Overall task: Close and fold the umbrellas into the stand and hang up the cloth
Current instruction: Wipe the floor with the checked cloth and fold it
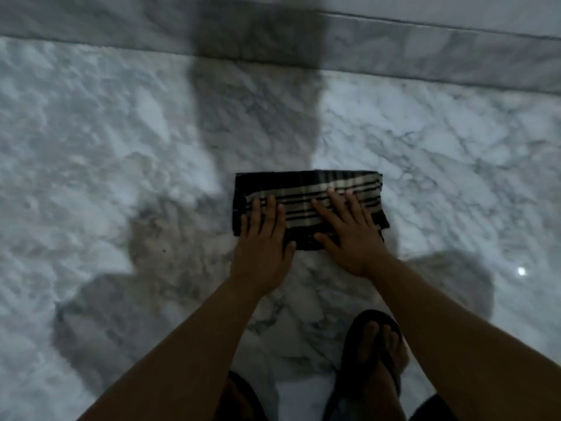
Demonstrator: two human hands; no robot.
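Note:
A black cloth with cream stripes [303, 185] lies folded into a small rectangle on the white marble floor [91, 147]. My left hand [262, 238] presses flat on its left part, fingers straight and spread. My right hand [349, 229] lies flat on its right part, fingers straight, pointing up and to the left. Both palms cover the cloth's near edge. No umbrella or stand is in view.
My two feet in dark sandals [375, 357] stand just below the cloth. A raised marble step or ledge [425, 56] runs across the top of the view. My shadow falls over the floor around the cloth.

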